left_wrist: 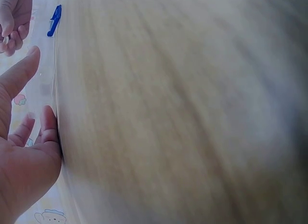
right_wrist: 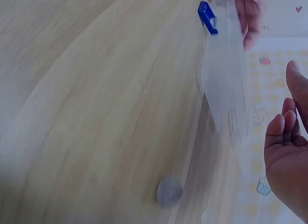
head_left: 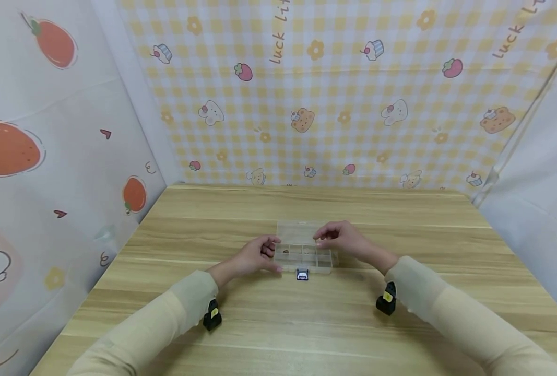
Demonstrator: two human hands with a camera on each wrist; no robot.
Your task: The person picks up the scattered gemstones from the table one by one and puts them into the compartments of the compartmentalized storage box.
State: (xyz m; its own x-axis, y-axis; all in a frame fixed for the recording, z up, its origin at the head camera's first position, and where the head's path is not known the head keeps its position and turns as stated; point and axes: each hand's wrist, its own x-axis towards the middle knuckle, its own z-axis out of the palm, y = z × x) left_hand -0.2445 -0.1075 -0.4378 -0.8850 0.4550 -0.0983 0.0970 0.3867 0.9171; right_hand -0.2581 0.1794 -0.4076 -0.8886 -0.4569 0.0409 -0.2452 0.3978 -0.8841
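A clear plastic compartment box lies on the table with its lid folded back. At its front is a blue latch. My left hand holds the box's left end, thumb by the front corner and fingers farther back. Over the back right compartments, my right hand pinches a small pale thing, mostly covered by the fingers; its kind is unclear. A small dark item sits in a back left compartment. In the right wrist view, a round greyish disc shows against the tabletop.
The wood-grain table extends around the box on all sides. A checked, cartoon-printed curtain stands behind it, with a fruit-printed sheet on the left and a white one on the right.
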